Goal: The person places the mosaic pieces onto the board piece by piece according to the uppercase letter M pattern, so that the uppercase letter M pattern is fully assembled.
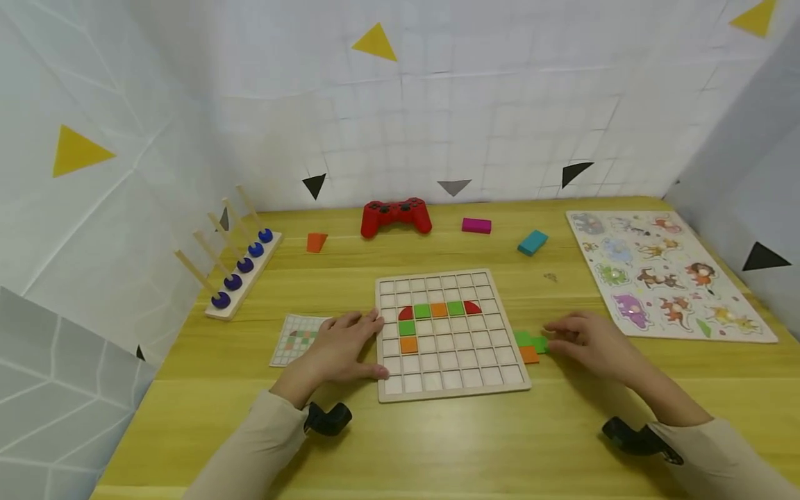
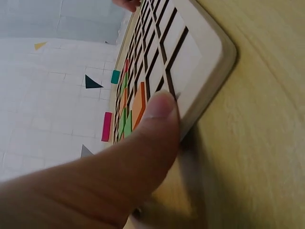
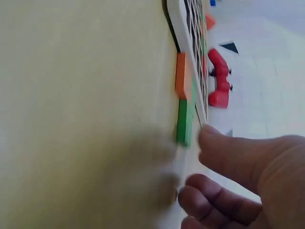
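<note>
A wooden grid board point(image 1: 446, 361) lies in front of me. Red quarter-round pieces point(image 1: 471, 307), green squares point(image 1: 407, 328) and orange squares point(image 1: 409, 345) sit in some of its cells. My left hand point(image 1: 340, 347) rests at the board's left edge, its thumb point(image 2: 159, 107) on the rim near a corner in the left wrist view. At the right edge, loose green pieces point(image 1: 539, 344) and an orange square point(image 1: 528, 355) lie on the table. My right hand point(image 1: 590, 342) hovers beside the green pieces, with a gap between thumb point(image 3: 224, 148) and fingers and nothing held.
A pattern card point(image 1: 286, 346) lies partly behind my left hand. Left of it stands a peg stand point(image 1: 250, 278) with blue beads. Along the back are an orange block point(image 1: 316, 242), a red game controller point(image 1: 396, 217), a magenta block point(image 1: 476, 226) and a blue block point(image 1: 532, 242). An animal puzzle point(image 1: 669, 278) lies right.
</note>
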The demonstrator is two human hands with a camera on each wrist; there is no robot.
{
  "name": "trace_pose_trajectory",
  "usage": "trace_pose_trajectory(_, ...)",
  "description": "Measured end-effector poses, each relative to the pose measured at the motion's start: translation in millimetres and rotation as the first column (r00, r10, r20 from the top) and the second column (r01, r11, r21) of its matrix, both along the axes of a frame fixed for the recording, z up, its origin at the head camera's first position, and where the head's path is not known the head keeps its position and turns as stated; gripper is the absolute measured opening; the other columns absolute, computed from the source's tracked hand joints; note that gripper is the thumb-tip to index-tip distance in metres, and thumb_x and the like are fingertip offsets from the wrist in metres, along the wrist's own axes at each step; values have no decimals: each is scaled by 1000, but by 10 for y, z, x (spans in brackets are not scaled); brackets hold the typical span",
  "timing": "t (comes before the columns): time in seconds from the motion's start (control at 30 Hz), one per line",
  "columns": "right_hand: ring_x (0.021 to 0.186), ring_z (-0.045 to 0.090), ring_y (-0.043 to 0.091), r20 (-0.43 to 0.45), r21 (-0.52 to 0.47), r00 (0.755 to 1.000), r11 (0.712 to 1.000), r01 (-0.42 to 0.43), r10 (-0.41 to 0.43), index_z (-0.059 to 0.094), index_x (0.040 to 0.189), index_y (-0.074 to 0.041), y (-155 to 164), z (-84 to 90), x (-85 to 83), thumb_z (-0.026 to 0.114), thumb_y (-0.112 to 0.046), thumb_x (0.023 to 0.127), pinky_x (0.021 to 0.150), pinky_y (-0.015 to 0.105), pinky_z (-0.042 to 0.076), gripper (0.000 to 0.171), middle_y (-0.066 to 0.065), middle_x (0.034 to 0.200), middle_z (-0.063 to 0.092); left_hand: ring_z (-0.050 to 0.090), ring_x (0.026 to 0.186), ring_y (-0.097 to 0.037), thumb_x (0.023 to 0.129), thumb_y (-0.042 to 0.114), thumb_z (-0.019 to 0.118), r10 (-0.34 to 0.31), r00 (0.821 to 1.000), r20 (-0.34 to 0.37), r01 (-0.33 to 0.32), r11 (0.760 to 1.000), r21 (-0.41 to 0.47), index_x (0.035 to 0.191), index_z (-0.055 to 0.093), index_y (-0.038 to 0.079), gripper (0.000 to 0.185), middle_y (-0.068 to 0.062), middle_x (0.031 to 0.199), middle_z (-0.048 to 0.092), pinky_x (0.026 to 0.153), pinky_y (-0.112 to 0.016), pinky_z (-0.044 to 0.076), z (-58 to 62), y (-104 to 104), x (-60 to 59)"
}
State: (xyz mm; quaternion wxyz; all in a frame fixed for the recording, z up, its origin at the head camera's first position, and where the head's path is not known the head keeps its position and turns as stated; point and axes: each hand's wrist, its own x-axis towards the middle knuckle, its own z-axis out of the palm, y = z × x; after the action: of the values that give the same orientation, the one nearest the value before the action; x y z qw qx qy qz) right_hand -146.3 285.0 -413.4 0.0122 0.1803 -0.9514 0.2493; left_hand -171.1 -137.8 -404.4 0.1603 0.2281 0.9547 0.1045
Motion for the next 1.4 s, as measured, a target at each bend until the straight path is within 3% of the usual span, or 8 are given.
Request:
trace_pose_trajectory(0.23, 87, 54, 12, 50, 13, 999, 1000, -9, 8, 67, 126, -8, 105, -66, 20, 74, -23, 88, 70, 25, 45, 41, 6, 106, 63, 24, 150, -36, 82, 62, 69, -7, 1000, 6, 7, 1000, 6, 154, 35, 20, 90, -3, 165, 24, 116, -63, 21, 7, -2, 15)
trace_pose_trajectory(0.43, 79, 44, 7, 100, -11, 995, 1000, -5, 6, 71, 119, -15, 44, -85, 3, 75, -19, 87, 64, 22, 38, 32, 2, 98, 60, 24, 150, -36, 81, 61, 70, -5, 1000, 12, 5, 1000, 13, 153, 37, 19, 89, -3, 164, 25, 116, -62, 21, -1, 3, 23)
trace_pose_trajectory(0.67, 76, 40, 8, 73, 19, 997, 999, 32, -33, 71, 116, -12, 48, -117, 41, 73, -21, 89, 63, 23, 33, 29, 0, 94, 58, 22, 151, -35, 82, 61, 69, -7, 1000, 18, 7, 1000, 13, 154, 35, 20, 89, -1, 165, 23, 117, -62, 20, -1, 8, 33)
trace_pose_trajectory(0.87, 76, 45, 5, 32, 40, 999, 999, 12, -14, 71, 113, -11, 47, -90, 46, 73, -21, 89, 63, 23, 38, 26, 1, 96, 63, 21, 151, -34, 82, 61, 69, 0, 1000, 25, 0, 1000, 5, 155, 34, 21, 90, 0, 165, 22, 117, -62, 19, -5, 24, 29)
trace_pose_trajectory(1.07, 83, 55, 5, 51, 39, 998, 999, 21, -23, 71, 112, -5, 32, -62, 22, 71, -20, 91, 67, 24, 46, 25, 3, 98, 67, 22, 151, -34, 81, 62, 69, 3, 1000, 20, -3, 1000, 2, 154, 35, 21, 90, 1, 165, 23, 117, -61, 20, -5, 28, 16)
trace_pose_trajectory(1.4, 76, 53, 3, 9, -16, 1000, 1000, 22, -22, 73, 107, -6, -161, 78, -111, 74, -25, 89, 64, 22, 46, 27, -2, 87, 65, 26, 150, -34, 83, 58, 70, -5, 1000, 0, 5, 1000, 15, 154, 36, 20, 87, 0, 164, 25, 117, -61, 21, 44, -16, 3)
